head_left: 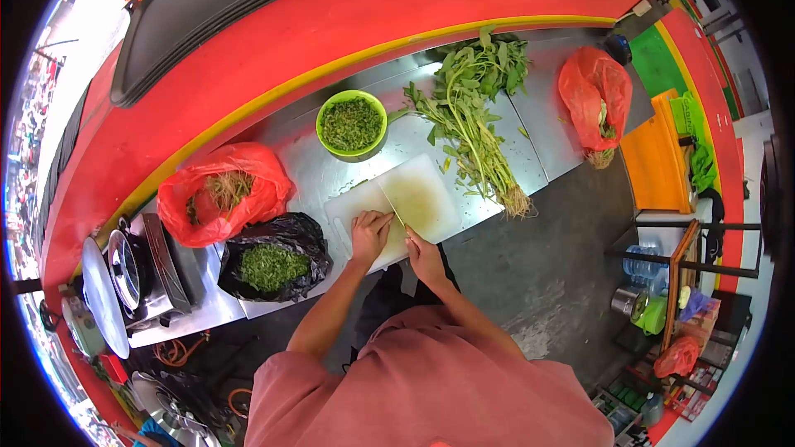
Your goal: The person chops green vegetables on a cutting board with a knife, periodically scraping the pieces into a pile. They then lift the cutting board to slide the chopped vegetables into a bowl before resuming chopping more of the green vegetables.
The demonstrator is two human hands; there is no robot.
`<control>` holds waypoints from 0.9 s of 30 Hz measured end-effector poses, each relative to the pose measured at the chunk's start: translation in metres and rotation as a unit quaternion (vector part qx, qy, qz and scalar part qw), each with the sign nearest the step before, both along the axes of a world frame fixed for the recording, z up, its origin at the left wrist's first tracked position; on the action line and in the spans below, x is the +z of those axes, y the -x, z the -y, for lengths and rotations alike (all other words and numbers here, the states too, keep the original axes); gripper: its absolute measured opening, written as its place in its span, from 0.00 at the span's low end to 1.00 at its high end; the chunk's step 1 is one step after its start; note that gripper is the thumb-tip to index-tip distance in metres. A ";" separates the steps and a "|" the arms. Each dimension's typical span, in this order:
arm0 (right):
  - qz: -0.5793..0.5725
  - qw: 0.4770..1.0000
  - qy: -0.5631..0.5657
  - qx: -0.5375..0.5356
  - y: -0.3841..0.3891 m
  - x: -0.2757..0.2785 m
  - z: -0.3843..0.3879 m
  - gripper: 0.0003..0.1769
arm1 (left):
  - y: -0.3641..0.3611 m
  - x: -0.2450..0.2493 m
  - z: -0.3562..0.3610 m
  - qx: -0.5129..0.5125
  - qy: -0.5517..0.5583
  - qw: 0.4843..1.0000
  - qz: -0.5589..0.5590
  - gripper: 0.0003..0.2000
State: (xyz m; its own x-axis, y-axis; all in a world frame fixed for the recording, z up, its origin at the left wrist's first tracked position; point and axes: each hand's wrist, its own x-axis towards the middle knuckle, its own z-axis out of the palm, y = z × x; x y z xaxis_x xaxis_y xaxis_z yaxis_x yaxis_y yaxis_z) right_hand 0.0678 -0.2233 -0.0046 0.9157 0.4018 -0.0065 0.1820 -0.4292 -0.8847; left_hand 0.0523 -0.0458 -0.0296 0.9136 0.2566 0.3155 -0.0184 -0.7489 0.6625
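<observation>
My right hand (425, 257) is wrapped round the handle of a kitchen knife (392, 205). The thin blade points up and left across a white cutting board (436, 185), whose middle has a greenish-brown stain. Just left of the blade, my left hand (370, 234) rests on the board with its fingers bent and together; anything under them is hidden. Beyond the board stands a green bowl (383, 134) of chopped greens (352, 124). To its right lies a bunch of leafy greens (472, 116) with long stems and roots.
A black plastic bag (319, 248) of chopped greens and a red bag (178, 203) with roots lie on the left. A stove (153, 265) stands farther left. Another red bag (592, 83) sits at the steel table's (306, 157) right end. A red wall (331, 29) rises behind.
</observation>
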 end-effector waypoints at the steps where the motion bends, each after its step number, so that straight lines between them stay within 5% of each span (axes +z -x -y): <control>1: -0.017 0.999 0.037 0.006 -0.002 0.001 -0.002 0.19 | 0.000 0.000 0.000 0.002 0.000 1.000 -0.003 0.09; 17: -0.077 0.996 0.052 0.004 -0.007 0.009 -0.006 0.19 | -0.001 0.002 -0.003 0.008 0.001 1.000 -0.017 0.07; 18: 0.030 0.999 0.025 0.005 -0.004 0.004 -0.005 0.19 | -0.001 0.004 -0.003 0.008 0.000 1.000 -0.012 0.07; 21: 0.041 0.998 0.047 0.011 -0.008 -0.008 -0.007 0.19 | -0.001 0.004 0.000 0.010 0.000 1.000 -0.010 0.07; 23: -0.081 0.995 0.064 0.011 -0.017 0.004 -0.017 0.20 | -0.001 0.005 -0.001 0.011 0.007 1.000 -0.019 0.07; 27: -0.017 1.000 0.024 0.007 -0.010 0.002 -0.012 0.20 | -0.003 0.003 -0.003 0.012 0.005 1.000 -0.006 0.08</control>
State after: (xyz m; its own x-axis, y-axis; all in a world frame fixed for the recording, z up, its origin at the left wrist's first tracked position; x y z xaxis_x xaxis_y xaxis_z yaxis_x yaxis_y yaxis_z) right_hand 0.0780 -0.2115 -0.0026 0.9089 0.4129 -0.0581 0.1576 -0.4693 -0.8688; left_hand 0.0551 -0.0425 -0.0271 0.9108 0.2820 0.3014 0.0078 -0.7417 0.6707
